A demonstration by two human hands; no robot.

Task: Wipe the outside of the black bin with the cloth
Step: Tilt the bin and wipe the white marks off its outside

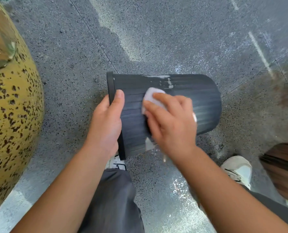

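Observation:
The black ribbed bin (pixel 198 98) is held on its side in mid-air above the floor, rim to the left and base to the right. My left hand (pixel 107 121) grips its rim, thumb lying on the outer wall. My right hand (pixel 170 123) presses a small white cloth (pixel 150 96) flat against the bin's side near the middle; most of the cloth is hidden under my fingers. White smears and spots show on the upper wall of the bin. A white label shows on the wall just below my right hand.
The speckled grey floor (pixel 173 39) has wet patches. A large yellow, dark-spotted rounded object (pixel 13 115) fills the left edge. A brown wooden object (pixel 284 169) stands at the right. My legs in grey trousers and white shoes (pixel 239 170) are below the bin.

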